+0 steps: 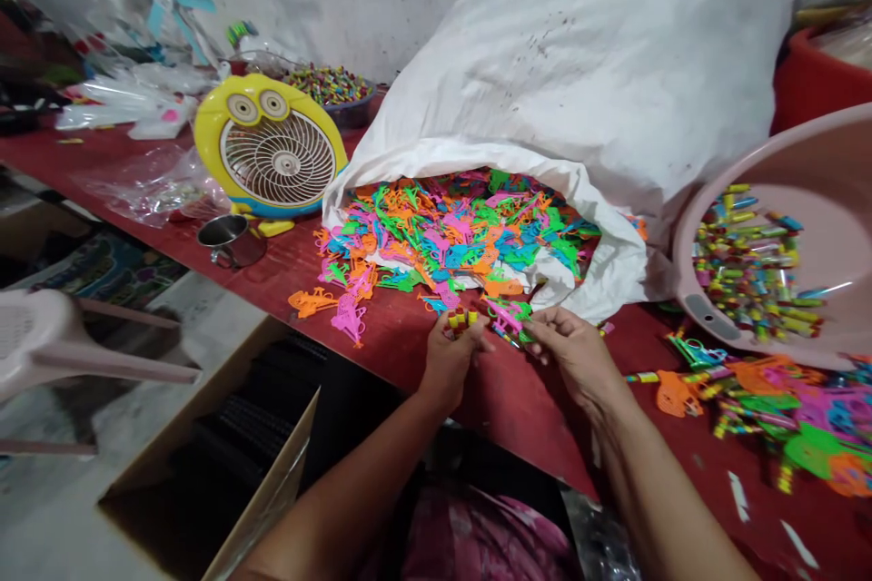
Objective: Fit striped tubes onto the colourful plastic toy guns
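Note:
My left hand [453, 354] is closed around several small tubes with yellow and red ends [461, 320]. Close to it on the right, my right hand [565, 340] pinches a pink plastic toy piece [505, 318]; a green part shows by its fingertips. Both hands are just above the front of the red table [490, 399]. Behind them, a large white sack [572, 64] lies with its mouth towards me. Small plastic toy pieces [442, 231] in orange, pink, green and blue spill out of it onto the table.
At right stands a tilted pink tub [845, 227] of small tubes, with a pile of toy pieces [810, 408] before it. Left are a yellow fan [282, 150], a metal cup [232, 241] and plastic bags [136, 100]. A cardboard box [272, 490] sits below the table edge.

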`<move>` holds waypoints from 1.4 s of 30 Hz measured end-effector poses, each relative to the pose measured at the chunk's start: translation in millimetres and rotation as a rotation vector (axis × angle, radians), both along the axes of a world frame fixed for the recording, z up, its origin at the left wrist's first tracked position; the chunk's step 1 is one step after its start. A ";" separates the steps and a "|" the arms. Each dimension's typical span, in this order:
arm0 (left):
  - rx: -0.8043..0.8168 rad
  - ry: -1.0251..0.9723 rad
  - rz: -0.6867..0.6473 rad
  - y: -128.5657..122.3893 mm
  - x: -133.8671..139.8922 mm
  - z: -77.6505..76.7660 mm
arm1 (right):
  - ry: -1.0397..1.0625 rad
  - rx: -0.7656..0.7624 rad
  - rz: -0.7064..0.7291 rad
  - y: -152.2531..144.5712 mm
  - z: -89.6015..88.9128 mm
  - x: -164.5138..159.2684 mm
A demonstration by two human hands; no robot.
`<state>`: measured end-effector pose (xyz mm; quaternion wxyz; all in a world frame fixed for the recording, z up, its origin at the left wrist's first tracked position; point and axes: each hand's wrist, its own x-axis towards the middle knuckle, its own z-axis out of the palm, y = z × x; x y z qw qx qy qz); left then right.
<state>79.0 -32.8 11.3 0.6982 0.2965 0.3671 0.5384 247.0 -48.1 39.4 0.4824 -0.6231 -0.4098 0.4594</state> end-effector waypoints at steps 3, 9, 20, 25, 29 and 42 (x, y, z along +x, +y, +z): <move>-0.008 -0.019 -0.005 -0.6 13.2 3.4 | 0.044 -0.031 0.017 -17.4 -2.6 0.1; -0.020 0.056 0.037 -5.0 32.5 4.2 | -0.583 0.214 -0.014 -40.1 -17.6 -3.8; 0.083 0.100 -0.059 -26.8 47.6 4.3 | -1.350 0.120 0.175 -58.8 3.0 -9.4; 0.056 0.023 -0.152 -27.0 41.3 4.4 | -1.156 0.266 0.073 -59.8 4.8 15.3; 0.084 -0.021 -0.260 -27.9 38.1 2.5 | -0.560 0.272 -0.092 -64.9 5.7 23.4; 0.147 -0.137 -0.419 -29.8 39.9 -4.8 | -0.090 0.294 -0.055 -65.1 -4.8 10.6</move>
